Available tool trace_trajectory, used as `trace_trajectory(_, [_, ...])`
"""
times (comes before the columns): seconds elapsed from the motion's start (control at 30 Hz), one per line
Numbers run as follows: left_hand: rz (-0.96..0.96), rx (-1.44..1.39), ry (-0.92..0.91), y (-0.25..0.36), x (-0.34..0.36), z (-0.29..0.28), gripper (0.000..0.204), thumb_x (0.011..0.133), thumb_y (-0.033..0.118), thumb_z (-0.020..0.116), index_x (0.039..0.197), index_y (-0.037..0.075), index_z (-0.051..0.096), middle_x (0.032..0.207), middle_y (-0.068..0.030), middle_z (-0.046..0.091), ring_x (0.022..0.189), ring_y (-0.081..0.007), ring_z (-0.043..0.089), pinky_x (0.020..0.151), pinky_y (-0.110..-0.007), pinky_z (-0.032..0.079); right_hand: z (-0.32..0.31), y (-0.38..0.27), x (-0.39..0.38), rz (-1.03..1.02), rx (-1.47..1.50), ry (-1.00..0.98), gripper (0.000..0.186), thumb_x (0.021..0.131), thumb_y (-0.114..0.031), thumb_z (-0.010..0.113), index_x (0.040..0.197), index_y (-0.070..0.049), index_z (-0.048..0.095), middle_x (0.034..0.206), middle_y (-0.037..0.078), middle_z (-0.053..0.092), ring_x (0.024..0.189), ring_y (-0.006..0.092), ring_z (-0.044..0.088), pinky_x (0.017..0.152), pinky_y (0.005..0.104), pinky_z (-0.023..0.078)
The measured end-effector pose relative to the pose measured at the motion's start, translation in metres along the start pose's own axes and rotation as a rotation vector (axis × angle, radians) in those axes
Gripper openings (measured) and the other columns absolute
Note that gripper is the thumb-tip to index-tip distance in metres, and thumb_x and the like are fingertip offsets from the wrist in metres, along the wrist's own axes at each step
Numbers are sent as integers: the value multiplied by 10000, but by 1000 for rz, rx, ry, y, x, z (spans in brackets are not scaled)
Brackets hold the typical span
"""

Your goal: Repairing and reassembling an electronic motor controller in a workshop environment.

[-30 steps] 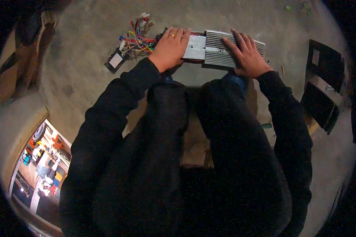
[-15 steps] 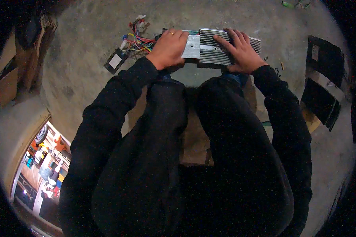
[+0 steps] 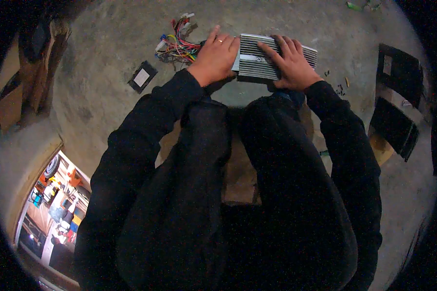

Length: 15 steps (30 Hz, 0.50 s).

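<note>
A silver finned metal housing, like that of an electronic controller, is held level above the floor in front of my feet. My right hand grips its right part, fingers spread over the fins and the thumb side at the near edge. Out of its left end shows a narrow strip of a smooth metal plate. My left hand is closed round that end, covering most of it; its fingertips are partly hidden. A bundle of coloured wires with connectors trails out on the left of that hand.
A flat black rectangular piece with a white label lies on the concrete floor at left. Dark panels stand at right, and folded cardboard at far left. Small dark bits lie right of my right hand. A doorway opens at lower left.
My left hand has moved right, and the smooth plate has slid mostly into the finned housing. The wires have shifted a little right, away from the black labelled piece. The housing moved slightly left.
</note>
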<state>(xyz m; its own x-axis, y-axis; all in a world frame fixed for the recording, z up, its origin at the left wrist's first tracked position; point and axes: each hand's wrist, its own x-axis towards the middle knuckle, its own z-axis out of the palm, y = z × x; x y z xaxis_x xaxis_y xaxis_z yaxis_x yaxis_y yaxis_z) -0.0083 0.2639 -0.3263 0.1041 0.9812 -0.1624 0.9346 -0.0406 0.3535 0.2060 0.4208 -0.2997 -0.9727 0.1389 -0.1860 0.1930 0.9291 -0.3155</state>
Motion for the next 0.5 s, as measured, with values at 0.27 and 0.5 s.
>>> trace_trajectory(0.27, [29,-122,56,-46,-40,-6,1230,577,381,897,1525,44,190,1562,-234,188,1444,-428,201,1188,-517,195,7,0,0,5,52,29,1242,484,-316,893,1533,-269,230,1478,266,332,1343,478,339,1122,592,253])
trace_trajectory(0.5, [52,-109,-41,-47,-35,-12,1220,569,280,886,1538,93,168,1500,-289,258,1272,-489,425,1072,-494,383,-4,-1,-1,-2,54,21,1243,481,-345,894,1533,-269,236,1473,275,330,1338,480,340,1121,595,251])
